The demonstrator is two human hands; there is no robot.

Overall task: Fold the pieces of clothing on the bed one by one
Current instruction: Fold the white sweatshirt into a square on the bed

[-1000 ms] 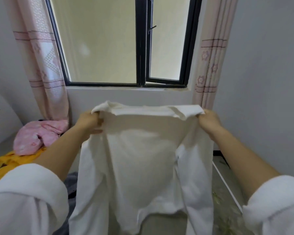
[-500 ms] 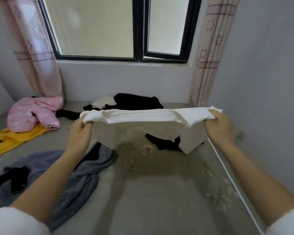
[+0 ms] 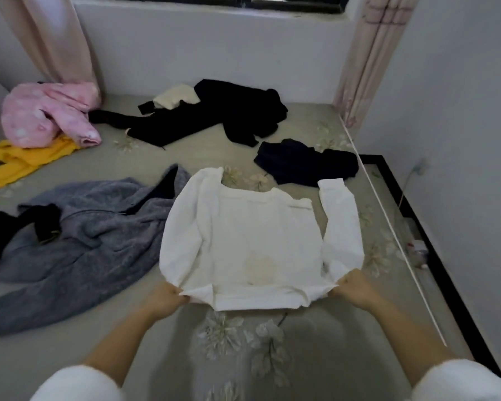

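A white long-sleeved top (image 3: 252, 241) lies spread flat on the grey flowered bed sheet (image 3: 272, 357), its sleeves pointing away from me. My left hand (image 3: 165, 298) pinches its near left corner. My right hand (image 3: 355, 287) pinches its near right corner. Both hands rest low at the sheet. A faint yellowish stain shows on the top near its middle.
A grey fleece garment (image 3: 78, 250) lies to the left, touching the white top. Black clothes (image 3: 211, 114) and a dark piece (image 3: 304, 164) lie beyond. A pink garment (image 3: 47, 114) and a yellow one (image 3: 18, 163) sit far left. The bed's black edge (image 3: 434, 256) runs along the right wall.
The white top was held up in the air by both hands, then swung forward and down; now it lies flat on the bed with both hands still gripping its near edge.
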